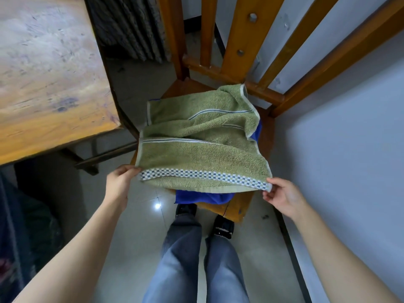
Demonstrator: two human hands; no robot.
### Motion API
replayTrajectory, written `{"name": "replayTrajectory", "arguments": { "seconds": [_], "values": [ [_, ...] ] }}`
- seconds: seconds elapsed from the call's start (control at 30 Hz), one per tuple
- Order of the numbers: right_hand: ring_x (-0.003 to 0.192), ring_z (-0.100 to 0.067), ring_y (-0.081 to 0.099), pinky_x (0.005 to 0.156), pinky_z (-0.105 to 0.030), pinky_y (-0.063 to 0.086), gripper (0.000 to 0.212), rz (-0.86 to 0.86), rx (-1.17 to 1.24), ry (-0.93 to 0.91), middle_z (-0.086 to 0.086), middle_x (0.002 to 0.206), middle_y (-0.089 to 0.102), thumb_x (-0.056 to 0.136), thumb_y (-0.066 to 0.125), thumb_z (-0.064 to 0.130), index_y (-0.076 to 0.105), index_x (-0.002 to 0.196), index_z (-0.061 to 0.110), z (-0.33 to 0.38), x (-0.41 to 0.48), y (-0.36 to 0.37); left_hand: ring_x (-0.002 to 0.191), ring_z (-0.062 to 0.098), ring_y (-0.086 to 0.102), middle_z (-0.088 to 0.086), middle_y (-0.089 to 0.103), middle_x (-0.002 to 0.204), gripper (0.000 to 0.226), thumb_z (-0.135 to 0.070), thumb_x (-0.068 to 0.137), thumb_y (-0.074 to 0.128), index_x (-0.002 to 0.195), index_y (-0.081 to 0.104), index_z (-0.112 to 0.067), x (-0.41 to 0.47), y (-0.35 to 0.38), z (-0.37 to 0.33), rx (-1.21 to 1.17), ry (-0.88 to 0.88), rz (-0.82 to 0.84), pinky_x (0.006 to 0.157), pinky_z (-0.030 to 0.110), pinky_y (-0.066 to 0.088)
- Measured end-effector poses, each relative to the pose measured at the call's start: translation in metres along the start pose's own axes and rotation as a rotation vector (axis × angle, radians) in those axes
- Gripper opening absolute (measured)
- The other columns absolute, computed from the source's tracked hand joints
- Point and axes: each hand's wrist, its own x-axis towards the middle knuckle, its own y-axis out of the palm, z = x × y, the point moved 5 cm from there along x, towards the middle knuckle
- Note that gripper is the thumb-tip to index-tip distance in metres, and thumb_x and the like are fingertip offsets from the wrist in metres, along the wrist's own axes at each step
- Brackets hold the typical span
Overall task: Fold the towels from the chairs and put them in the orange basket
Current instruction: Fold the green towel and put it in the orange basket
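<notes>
Bare forearms extended forward, left grip (119,182) pinching one towel (201,158) corner, right grip (282,193) pinching the other

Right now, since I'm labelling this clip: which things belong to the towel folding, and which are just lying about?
Job: green towel, pinched by left hand and right hand; blue cloth under it; chair.
Lying about: table; dark ribbed panel.

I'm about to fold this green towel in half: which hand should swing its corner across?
Probably the right. The right hand pinches its corner of the green towel lightly between thumb and finger, free to swing; the left hand wraps its corner, a steadier anchor.
</notes>
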Motion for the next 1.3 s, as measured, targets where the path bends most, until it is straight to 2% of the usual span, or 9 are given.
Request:
{"name": "replayTrajectory", "arguments": {
  "seconds": [0.07, 0.17, 0.23, 0.3, 0.43, 0.77, 0.97, 1.17, 1.3],
  "values": [
    [0.038, -0.013, 0.049, 0.04, -0.02, 0.044, 0.005, 0.017, 0.103, 0.046, -0.006, 0.06, 0.049, 0.076, 0.053, 0.006, 0.049, 0.075, 0.008, -0.002, -0.007, 0.002, 0.075, 0.022, 0.054, 0.004, 0.062, 0.068, 0.015, -0.003, 0.081, 0.06, 0.07, 0.064, -0.013, -0.003, 0.0, -0.008, -0.037, 0.016, 0.001, 0.076, 0.033, 0.042],
    [0.038, -0.013, 0.049, 0.041, -0.02, 0.045, 0.021, 0.028, 0.174, 0.071, -0.005, 0.064, 0.043, 0.062, 0.062, 0.01, 0.046, 0.076, 0.01, -0.002, -0.014, 0.007, 0.06, 0.018, 0.05, 0.004, 0.055, 0.073, 0.017, -0.005, 0.089, 0.05, 0.076, 0.055, -0.014, -0.004, 0.011, -0.003, -0.122, -0.13, 0.154, 0.056, 0.026, 0.041],
    [0.044, -0.015, 0.051, 0.047, -0.021, 0.045, 0.005, -0.002, 0.159, 0.084, -0.006, 0.066, 0.047, 0.079, 0.053, 0.009, 0.048, 0.078, 0.01, -0.003, -0.015, 0.009, 0.064, 0.02, 0.05, 0.005, 0.052, 0.08, 0.01, -0.01, 0.092, 0.045, 0.087, 0.053, -0.016, -0.009, 0.02, 0.014, -0.158, -0.34, 0.299, 0.056, 0.03, 0.041],
    [0.056, -0.017, 0.049, 0.056, -0.026, 0.041, 0.014, -0.062, 0.141, 0.091, -0.007, 0.069, 0.05, 0.091, 0.043, 0.011, 0.048, 0.078, 0.009, -0.009, -0.013, 0.009, 0.08, 0.024, 0.056, 0.009, 0.055, 0.094, 0.011, -0.011, 0.092, 0.045, 0.1, 0.052, -0.012, -0.015, 0.024, 0.036, -0.233, -0.532, 0.351, 0.066, 0.04, 0.047],
    [0.063, -0.018, 0.046, 0.06, -0.027, 0.037, 0.017, -0.116, 0.178, 0.102, -0.007, 0.061, 0.053, 0.092, 0.043, 0.012, 0.048, 0.076, 0.009, -0.02, -0.01, 0.011, 0.079, 0.02, 0.054, 0.014, 0.053, 0.093, 0.01, -0.002, 0.094, 0.042, 0.091, 0.052, -0.003, -0.024, 0.032, 0.061, -0.318, -0.656, 0.268, 0.062, 0.028, 0.051],
    [0.063, -0.019, 0.048, 0.059, -0.026, 0.039, 0.013, -0.167, 0.048, 0.06, -0.008, 0.075, 0.053, 0.092, 0.044, 0.011, 0.05, 0.081, 0.008, -0.017, -0.009, 0.008, 0.072, 0.019, 0.053, 0.006, 0.053, 0.083, 0.011, -0.013, 0.093, 0.042, 0.086, 0.05, -0.012, -0.019, 0.015, 0.06, -0.286, -0.503, 0.207, 0.062, 0.026, 0.041],
    [0.062, -0.019, 0.047, 0.058, -0.026, 0.039, 0.015, -0.179, -0.007, 0.045, -0.009, 0.076, 0.052, 0.093, 0.044, 0.01, 0.049, 0.079, 0.008, -0.02, -0.01, 0.01, 0.066, 0.017, 0.048, 0.003, 0.048, 0.066, 0.024, -0.014, 0.09, 0.035, 0.066, 0.037, -0.015, -0.012, 0.019, 0.051, -0.335, -0.468, 0.202, 0.059, 0.025, 0.033],
    [0.063, -0.019, 0.048, 0.059, -0.026, 0.04, 0.014, -0.188, -0.013, 0.042, -0.01, 0.077, 0.053, 0.093, 0.044, 0.009, 0.05, 0.08, 0.008, -0.026, -0.009, 0.005, 0.075, 0.019, 0.057, 0.008, 0.06, 0.084, 0.005, -0.013, 0.093, 0.049, 0.089, 0.052, -0.01, -0.009, 0.02, 0.041, -0.246, -0.42, 0.212, 0.068, 0.029, 0.048],
    [0.063, -0.019, 0.049, 0.059, -0.026, 0.04, 0.012, -0.188, -0.022, 0.033, -0.009, 0.078, 0.054, 0.093, 0.045, 0.009, 0.051, 0.082, 0.008, -0.026, -0.007, 0.003, 0.067, 0.017, 0.057, 0.007, 0.059, 0.08, 0.012, -0.015, 0.088, 0.062, 0.088, 0.054, -0.006, -0.007, 0.008, 0.046, -0.073, -0.34, 0.091, 0.045, 0.019, 0.051]
  ]
}}
